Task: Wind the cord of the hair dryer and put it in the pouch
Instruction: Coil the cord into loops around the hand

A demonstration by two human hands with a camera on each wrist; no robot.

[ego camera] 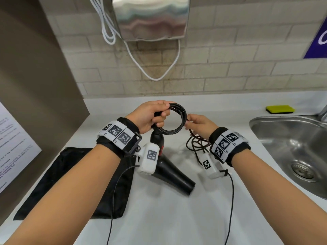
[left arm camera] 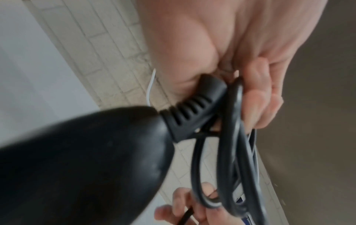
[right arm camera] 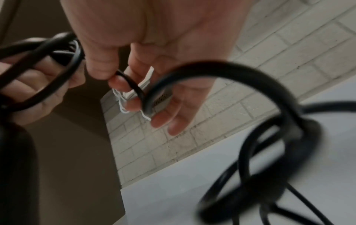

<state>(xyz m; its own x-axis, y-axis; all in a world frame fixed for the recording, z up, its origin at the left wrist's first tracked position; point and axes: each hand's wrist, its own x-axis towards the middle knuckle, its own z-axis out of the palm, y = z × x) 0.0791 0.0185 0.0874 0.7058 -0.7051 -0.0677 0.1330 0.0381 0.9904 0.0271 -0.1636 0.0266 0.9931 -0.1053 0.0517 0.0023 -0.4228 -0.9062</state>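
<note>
Midway through winding: the left hand (ego camera: 152, 114) grips the coiled cord (ego camera: 174, 119) and the hair dryer (ego camera: 169, 167) handle above the counter (ego camera: 159, 209). The right hand (ego camera: 199, 123) pinches loose cord, feeding another loop. Unwound slack lies beneath it; the pouch (ego camera: 74, 174) waits by the counter's left edge.

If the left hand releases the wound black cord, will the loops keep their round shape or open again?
Likely they spring open: the cord looks thick and rubbery, and only the left hand grips its loops. The unwound part lies loosely tangled, so probably flexible rather than stiff.
</note>
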